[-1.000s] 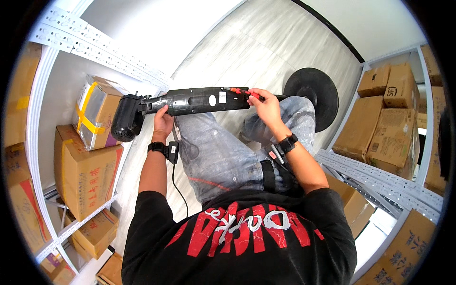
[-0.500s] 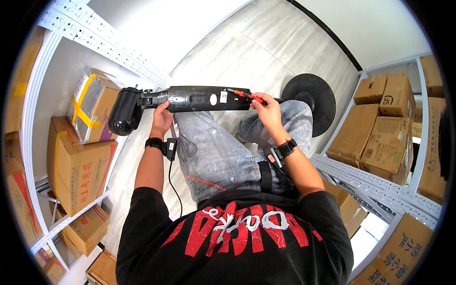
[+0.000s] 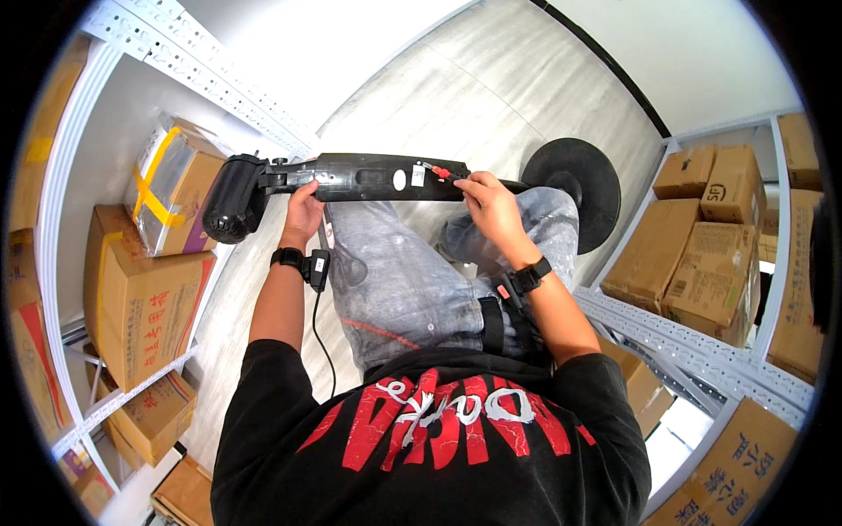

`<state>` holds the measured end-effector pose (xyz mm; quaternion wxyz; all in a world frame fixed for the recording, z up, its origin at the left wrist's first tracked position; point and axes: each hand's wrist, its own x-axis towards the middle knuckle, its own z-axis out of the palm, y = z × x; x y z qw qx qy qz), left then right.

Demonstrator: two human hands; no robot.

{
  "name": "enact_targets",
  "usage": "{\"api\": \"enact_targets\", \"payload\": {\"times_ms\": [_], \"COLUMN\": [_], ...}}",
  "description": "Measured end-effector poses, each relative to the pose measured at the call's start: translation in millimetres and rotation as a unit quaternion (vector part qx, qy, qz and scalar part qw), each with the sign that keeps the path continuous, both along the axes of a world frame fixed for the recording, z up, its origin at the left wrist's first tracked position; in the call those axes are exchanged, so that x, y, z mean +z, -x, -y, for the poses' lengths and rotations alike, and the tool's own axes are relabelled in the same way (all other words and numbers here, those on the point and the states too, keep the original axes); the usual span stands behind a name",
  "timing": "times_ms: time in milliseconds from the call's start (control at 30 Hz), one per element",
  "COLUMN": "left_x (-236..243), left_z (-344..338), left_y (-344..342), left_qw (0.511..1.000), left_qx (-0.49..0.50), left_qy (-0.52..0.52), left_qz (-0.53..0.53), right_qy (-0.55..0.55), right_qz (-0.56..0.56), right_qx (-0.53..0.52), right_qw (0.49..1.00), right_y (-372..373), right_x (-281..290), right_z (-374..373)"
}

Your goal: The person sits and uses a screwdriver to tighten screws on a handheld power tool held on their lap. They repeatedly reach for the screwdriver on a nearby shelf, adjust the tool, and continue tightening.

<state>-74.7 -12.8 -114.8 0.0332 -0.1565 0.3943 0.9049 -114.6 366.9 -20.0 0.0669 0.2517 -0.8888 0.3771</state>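
Observation:
A long black device (image 3: 364, 178) lies across my lap, its flat side up, with two white labels on it. At its left end a black ribbed cylinder (image 3: 235, 200) joins by a hinge-like bracket (image 3: 285, 177). My left hand (image 3: 303, 210) grips the near edge of the device by that bracket, thumb on top. In my right hand (image 3: 491, 203), closed near the device's right end, is a slim red-and-black screwdriver (image 3: 443, 173). Its tip points left and lies over the device beside the square label; whether it touches a screw is too small to tell.
A round black base (image 3: 574, 167) stands on the grey wood-look floor (image 3: 421, 96) beyond my right knee. White metal shelves (image 3: 210, 83) with cardboard boxes (image 3: 149, 307) rise at left, and more boxes (image 3: 653, 250) sit at right. A black cable (image 3: 317, 337) hangs from my left wrist.
The device has shifted slightly to the right and my right hand has turned a little around the screwdriver. My left hand keeps its grip.

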Motion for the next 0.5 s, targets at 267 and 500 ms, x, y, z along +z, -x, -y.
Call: {"api": "enact_targets", "payload": {"times_ms": [267, 500], "left_x": [2.9, -2.0], "left_z": [-3.0, -1.4], "left_y": [0.2, -0.3], "left_qw": [1.000, 1.000], "left_qx": [0.008, 0.011], "left_qy": [-0.006, -0.005], "left_qz": [-0.010, 0.004], "right_qy": [-0.074, -0.112], "right_qz": [-0.053, -0.113], "right_qx": [0.047, 0.064], "right_qw": [0.995, 0.985], "right_y": [3.9, 7.3], "right_x": [15.7, 24.6], "right_z": [1.9, 7.5]}}
